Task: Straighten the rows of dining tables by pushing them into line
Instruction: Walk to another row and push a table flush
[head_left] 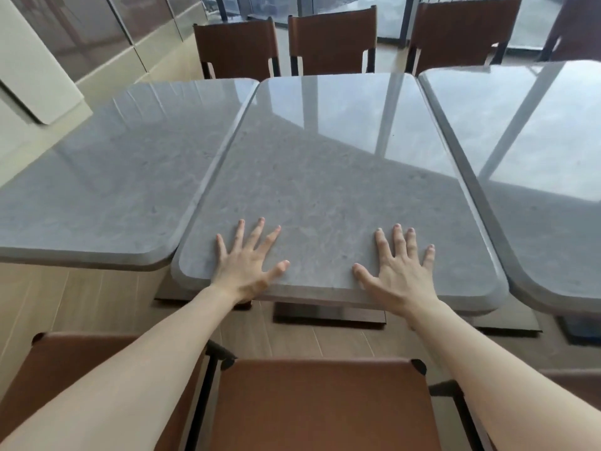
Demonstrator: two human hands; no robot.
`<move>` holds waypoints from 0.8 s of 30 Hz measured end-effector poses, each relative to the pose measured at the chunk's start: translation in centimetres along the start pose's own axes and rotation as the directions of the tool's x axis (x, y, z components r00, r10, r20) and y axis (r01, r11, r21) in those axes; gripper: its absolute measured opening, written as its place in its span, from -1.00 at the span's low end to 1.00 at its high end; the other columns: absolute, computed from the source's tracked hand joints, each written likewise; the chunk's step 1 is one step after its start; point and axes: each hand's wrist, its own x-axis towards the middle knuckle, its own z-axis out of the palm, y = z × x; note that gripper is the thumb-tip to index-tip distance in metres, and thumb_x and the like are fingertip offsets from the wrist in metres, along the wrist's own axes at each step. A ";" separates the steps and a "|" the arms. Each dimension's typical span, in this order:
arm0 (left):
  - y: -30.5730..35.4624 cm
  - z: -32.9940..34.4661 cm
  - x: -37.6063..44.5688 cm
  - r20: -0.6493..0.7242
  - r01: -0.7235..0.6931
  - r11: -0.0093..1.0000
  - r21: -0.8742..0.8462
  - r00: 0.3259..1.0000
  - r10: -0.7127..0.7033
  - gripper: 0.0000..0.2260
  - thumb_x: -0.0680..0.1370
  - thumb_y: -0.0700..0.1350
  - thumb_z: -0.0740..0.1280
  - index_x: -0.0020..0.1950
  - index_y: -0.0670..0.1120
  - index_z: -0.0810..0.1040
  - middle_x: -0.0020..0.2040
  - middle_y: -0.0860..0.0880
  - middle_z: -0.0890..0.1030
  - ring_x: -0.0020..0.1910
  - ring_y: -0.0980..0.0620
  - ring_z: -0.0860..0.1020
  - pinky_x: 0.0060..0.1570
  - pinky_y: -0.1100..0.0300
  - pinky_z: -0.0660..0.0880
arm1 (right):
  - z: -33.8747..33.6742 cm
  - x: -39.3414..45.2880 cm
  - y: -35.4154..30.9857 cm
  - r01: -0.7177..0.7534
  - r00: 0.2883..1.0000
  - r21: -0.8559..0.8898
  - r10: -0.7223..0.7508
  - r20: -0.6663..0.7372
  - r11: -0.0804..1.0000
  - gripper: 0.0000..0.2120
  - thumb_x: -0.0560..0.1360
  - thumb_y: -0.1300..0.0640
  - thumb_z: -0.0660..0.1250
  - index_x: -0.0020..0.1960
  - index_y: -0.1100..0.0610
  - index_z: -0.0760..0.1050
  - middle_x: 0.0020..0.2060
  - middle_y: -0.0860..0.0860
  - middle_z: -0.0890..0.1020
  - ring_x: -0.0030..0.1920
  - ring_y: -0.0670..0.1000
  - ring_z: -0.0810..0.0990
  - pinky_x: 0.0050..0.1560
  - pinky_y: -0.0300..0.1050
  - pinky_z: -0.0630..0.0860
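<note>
Both hands, left hand point(244, 265) and right hand point(399, 270), press flat with fingers spread on the middle grey stone table point(331, 177). Its near edge sticks out past the left grey table point(107, 177). A brown leather chair point(322, 405) sits just behind the near edge.

Three grey stone-topped desks side by side — middle desk point(328, 177) flanked by left desk point(107, 177) and right desk point(546, 151). Middle desk's near edge standing further toward the camera than the left desk's, long edges touching or nearly so. Left hand point(248, 265) and right hand point(398, 271) flat on the middle desk near its front edge, fingers spread and straight, palms down, well apart. Brown chair point(325, 405) just below between the forearms; three brown chairs point(331, 40) along the far side — backed by glass windows point(390, 11). Wooden floor point(81, 297) beneath.
</note>
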 end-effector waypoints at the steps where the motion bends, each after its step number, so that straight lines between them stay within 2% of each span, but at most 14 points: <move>1: -0.4 0.1 0.1 0.044 -0.019 1.000 0.001 0.999 0.019 -0.16 0.36 0.53 -0.26 0.62 0.27 -0.17 0.66 0.07 -0.24 0.61 -0.11 -0.32 0.48 -0.41 -0.29 | 0.3 -0.1 0.0 0.001 1.000 -0.008 -0.001 -0.006 1.000 -0.10 0.49 -0.49 -0.11 0.66 -0.02 -0.20 0.64 0.12 -0.21 0.62 0.17 -0.30 0.54 0.33 -0.30; 4: -1.2 0.2 0.0 0.069 -0.084 0.996 0.025 0.994 0.082 0.01 0.21 0.68 -0.30 0.61 0.29 -0.24 0.64 0.06 -0.30 0.60 -0.12 -0.37 0.47 -0.40 -0.31 | 1.0 -0.4 0.3 0.016 0.999 -0.035 -0.018 -0.045 0.999 0.02 0.35 -0.58 -0.27 0.66 -0.03 -0.20 0.64 0.12 -0.19 0.63 0.16 -0.29 0.55 0.32 -0.28; 7: -1.2 0.7 -0.2 0.004 -0.099 0.994 0.054 0.995 0.099 0.08 0.14 0.72 -0.29 0.61 0.29 -0.23 0.64 0.06 -0.29 0.61 -0.14 -0.33 0.47 -0.40 -0.29 | 1.5 -0.6 0.4 0.012 0.995 -0.053 -0.017 -0.101 0.999 -0.01 0.39 -0.58 -0.24 0.66 -0.03 -0.20 0.65 0.11 -0.18 0.63 0.15 -0.26 0.57 0.30 -0.26; 11: -1.3 1.0 0.2 -0.012 -0.104 0.993 0.051 0.994 0.105 0.05 0.17 0.72 -0.24 0.60 0.31 -0.22 0.65 0.07 -0.26 0.61 -0.14 -0.31 0.47 -0.40 -0.29 | 1.8 -0.7 0.4 0.010 0.991 -0.065 -0.018 -0.133 0.998 0.01 0.37 -0.60 -0.25 0.66 -0.04 -0.20 0.65 0.08 -0.16 0.64 0.12 -0.24 0.57 0.26 -0.26; 14: -1.2 0.8 -0.2 -0.005 -0.105 0.994 0.044 0.994 0.105 -0.08 0.34 0.65 -0.05 0.60 0.31 -0.19 0.66 0.06 -0.23 0.62 -0.14 -0.29 0.48 -0.42 -0.27 | 1.6 -0.8 0.5 0.015 0.990 -0.067 -0.024 -0.139 0.998 0.06 0.30 -0.61 -0.34 0.66 -0.06 -0.19 0.65 0.06 -0.15 0.64 0.11 -0.22 0.58 0.25 -0.23; 16: -1.1 0.6 -0.3 -0.008 -0.097 0.995 0.024 0.995 0.097 -0.13 0.41 0.60 0.05 0.61 0.30 -0.16 0.66 0.06 -0.20 0.62 -0.14 -0.28 0.48 -0.41 -0.28 | 1.7 -0.8 0.4 0.015 0.988 -0.079 -0.027 -0.152 0.997 0.02 0.34 -0.61 -0.30 0.66 -0.06 -0.18 0.65 0.05 -0.14 0.64 0.10 -0.19 0.59 0.25 -0.20; 24: -1.2 0.6 -0.3 -0.021 -0.096 0.995 -0.023 0.995 0.096 -0.16 0.42 0.58 0.07 0.62 0.31 -0.10 0.67 0.05 -0.17 0.63 -0.15 -0.25 0.47 -0.40 -0.31 | 2.4 0.2 0.9 0.025 0.976 -0.109 -0.047 -0.213 0.994 0.12 0.24 -0.65 -0.38 0.65 -0.07 -0.07 0.65 0.03 -0.02 0.64 0.09 -0.06 0.58 0.23 -0.06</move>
